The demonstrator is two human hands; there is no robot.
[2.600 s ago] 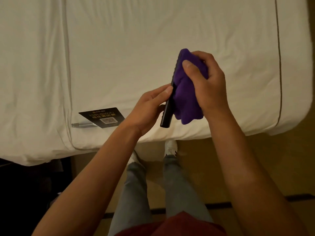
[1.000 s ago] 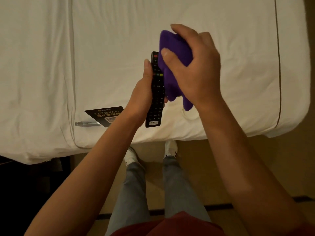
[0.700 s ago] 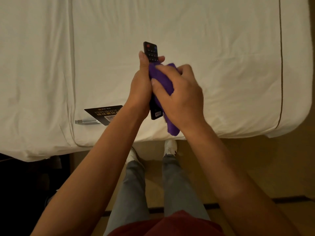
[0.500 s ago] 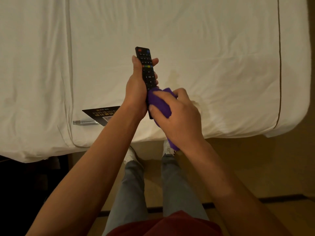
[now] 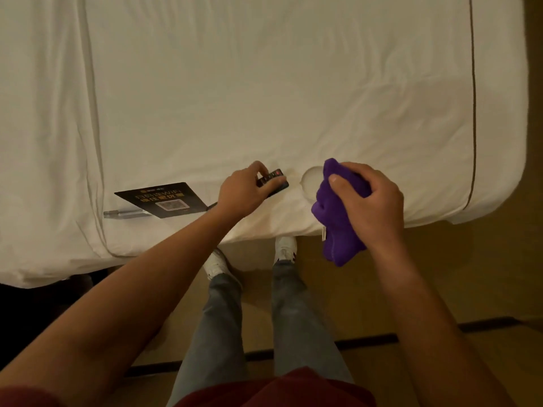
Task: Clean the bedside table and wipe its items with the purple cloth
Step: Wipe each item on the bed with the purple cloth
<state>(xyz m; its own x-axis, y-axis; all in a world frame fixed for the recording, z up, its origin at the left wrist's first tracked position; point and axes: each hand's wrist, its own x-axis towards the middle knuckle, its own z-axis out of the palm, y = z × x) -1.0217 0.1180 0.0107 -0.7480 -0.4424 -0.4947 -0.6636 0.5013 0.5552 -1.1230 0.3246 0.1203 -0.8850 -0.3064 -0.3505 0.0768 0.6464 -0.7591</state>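
My left hand [image 5: 239, 195] sets the gripped remote [image 5: 273, 183] on the bed [image 5: 264, 83], my right hand [image 5: 371, 201] clutching the purple cloth [image 5: 338, 218] for the next item.

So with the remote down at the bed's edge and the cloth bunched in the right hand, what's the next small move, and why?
Probably let go of the remote: the left hand grips it low on the white bed, beside the black WiFi card. The right hand holds the purple cloth clear of it, so that hand looks free for another item.
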